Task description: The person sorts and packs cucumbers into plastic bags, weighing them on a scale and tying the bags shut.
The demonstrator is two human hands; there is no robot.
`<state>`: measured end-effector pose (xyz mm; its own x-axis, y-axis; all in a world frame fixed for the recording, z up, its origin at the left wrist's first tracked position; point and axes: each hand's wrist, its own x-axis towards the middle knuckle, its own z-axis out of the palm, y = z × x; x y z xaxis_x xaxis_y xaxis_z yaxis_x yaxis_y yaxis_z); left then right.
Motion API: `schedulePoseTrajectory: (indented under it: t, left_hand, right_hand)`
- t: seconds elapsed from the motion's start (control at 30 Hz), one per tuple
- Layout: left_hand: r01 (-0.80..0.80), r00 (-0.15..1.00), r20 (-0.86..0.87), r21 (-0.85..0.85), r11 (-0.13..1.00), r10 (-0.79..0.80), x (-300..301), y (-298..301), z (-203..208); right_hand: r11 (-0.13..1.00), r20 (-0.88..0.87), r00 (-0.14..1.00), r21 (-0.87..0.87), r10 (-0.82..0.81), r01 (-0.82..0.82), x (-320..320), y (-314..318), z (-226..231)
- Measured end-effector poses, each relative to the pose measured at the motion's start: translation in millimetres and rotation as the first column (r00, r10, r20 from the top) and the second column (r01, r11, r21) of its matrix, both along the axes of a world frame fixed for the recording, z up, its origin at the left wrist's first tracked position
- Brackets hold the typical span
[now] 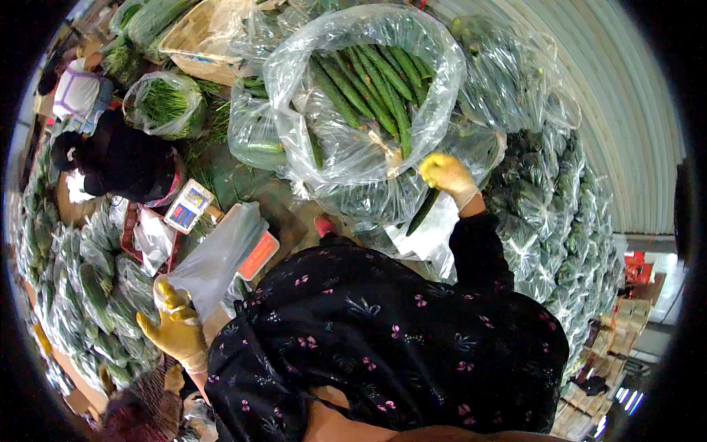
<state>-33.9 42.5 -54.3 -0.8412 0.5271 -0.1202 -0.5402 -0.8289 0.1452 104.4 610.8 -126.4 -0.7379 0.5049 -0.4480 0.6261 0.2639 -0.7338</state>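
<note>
My right hand [448, 178], in a yellow-palmed glove, is closed round one end of a dark green cucumber [421, 214]. The cucumber hangs tilted downward, just below the rim of a large clear bag. Several long cucumbers [375, 81] lie inside that open large bag [283, 70]. To my left, a thin clear plastic bag [221, 254] stretches up and right from the fingers of my left hand [175, 328]. The fingers, in a yellow glove, grip its edge, while the thumb sticks out to the side.
Bagged cucumbers are piled at the right [549, 221] and left [96, 287]. A person in dark clothes [125, 158] is at the left, near a bag of green stalks [163, 103]. A yellow basket [195, 44] stands at the back; a red-and-white panel [259, 255] is beside the thin bag.
</note>
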Motion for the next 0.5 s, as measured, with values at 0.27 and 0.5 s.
schedulePoseTrajectory:
  t: [0.27, 0.5]
  left_hand:
    - [-0.045, 0.999, 0.014, 0.001, 0.999, 0.045, 4, 15, -11]
    - [-0.197, 0.960, 0.136, -0.293, 0.935, 0.245, 41, 23, -1]
  right_hand:
    - [0.798, 0.044, 0.994, 0.593, 0.103, -0.109, -190, -15, 1]
    - [0.596, 0.160, 0.977, 0.774, 0.141, -0.213, -247, -43, -3]
